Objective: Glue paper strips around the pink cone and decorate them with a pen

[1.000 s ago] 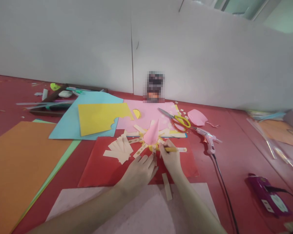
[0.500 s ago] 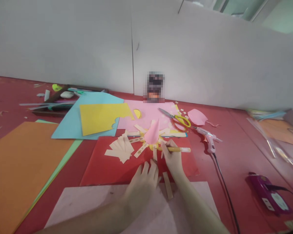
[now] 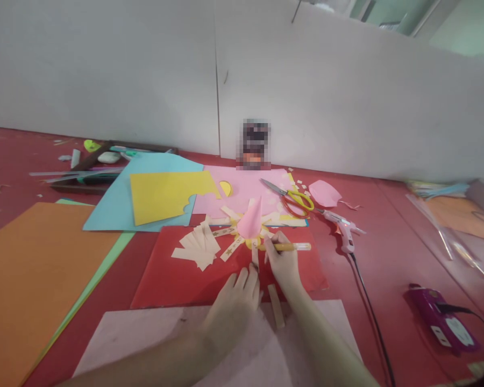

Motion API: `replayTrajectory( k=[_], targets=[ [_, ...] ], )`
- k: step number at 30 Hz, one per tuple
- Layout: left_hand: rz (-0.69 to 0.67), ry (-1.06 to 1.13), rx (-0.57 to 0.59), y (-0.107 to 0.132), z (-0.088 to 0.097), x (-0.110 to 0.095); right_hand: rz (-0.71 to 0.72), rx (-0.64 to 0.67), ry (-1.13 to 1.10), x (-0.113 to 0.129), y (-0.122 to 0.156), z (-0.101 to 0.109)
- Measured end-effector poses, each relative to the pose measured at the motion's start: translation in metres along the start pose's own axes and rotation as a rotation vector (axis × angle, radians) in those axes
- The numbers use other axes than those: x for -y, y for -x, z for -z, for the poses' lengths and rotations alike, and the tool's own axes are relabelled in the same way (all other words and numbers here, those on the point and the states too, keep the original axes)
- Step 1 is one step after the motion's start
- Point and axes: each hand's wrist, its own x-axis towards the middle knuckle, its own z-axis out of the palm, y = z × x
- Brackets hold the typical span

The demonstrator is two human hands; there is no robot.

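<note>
My right hand point(image 3: 283, 262) is closed round a gold-coloured pen point(image 3: 285, 247), its tip on a cream paper strip point(image 3: 255, 251). My left hand point(image 3: 239, 290) lies palm down with fingers stretched out, the fingertips at the strip's lower end. That strip is one of several that stick out round a yellow paper piece with a pink paper cone point(image 3: 250, 221) at its centre. Stars and other marks show on the strips to the left. A fan of plain cream strips point(image 3: 199, 247) lies on the red sheet point(image 3: 161, 279). Another loose strip point(image 3: 276, 306) rests between my forearms.
Scissors point(image 3: 288, 196) and a pink glue gun point(image 3: 344, 228) lie to the right, its cord running towards me. Farther right is a purple power socket point(image 3: 441, 320). Blue point(image 3: 108, 209), yellow point(image 3: 157, 199) and orange sheets point(image 3: 36, 269) spread leftward. A wall point(image 3: 105, 70) stands behind.
The pen tip has shifted very slightly on the strip. Both hands keep nearly the same places, and the whole view has moved a touch.
</note>
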Motion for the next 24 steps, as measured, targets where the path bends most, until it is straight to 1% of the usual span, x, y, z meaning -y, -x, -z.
replayTrajectory(
  k=[5,17,24],
  targets=[
    [-0.024,-0.016,0.008,-0.0002,0.0002,0.0009,0.011,0.004,0.014,0.0003,0.0007,-0.0001],
    [-0.028,-0.032,0.016,-0.0010,0.0012,0.0009,0.034,-0.004,0.071,-0.0028,0.0000,-0.0017],
    [-0.028,-0.037,0.020,0.0000,0.0034,0.0010,0.030,0.011,0.057,-0.0043,-0.0001,-0.0018]
  ],
)
